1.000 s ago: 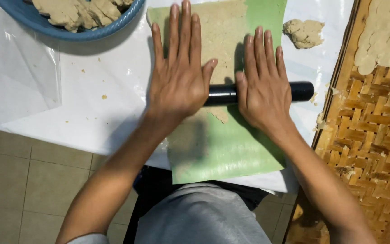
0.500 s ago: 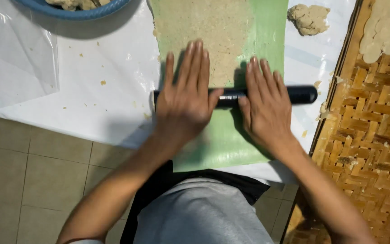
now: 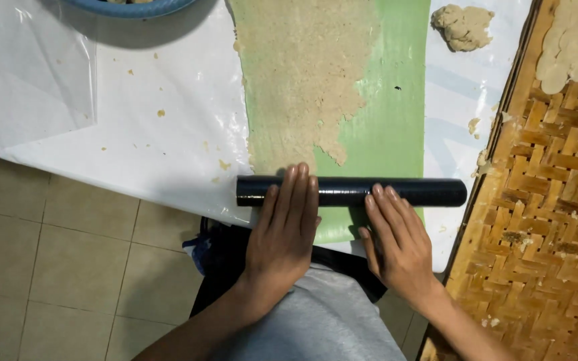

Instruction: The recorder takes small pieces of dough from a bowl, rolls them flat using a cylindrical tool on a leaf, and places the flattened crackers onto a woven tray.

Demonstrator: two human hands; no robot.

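Beige tiled floor [image 3: 68, 261] fills 7 o'clock; a table under white plastic sheeting [image 3: 162, 80] runs across 12, light even overhead.

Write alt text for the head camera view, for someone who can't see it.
Seen from above, a person's left hand and right hand rest flat, fingers on a black rolling pin at the near end of a green mat spread with thin tan dough. A dough lump and a woven tray lie to the right.
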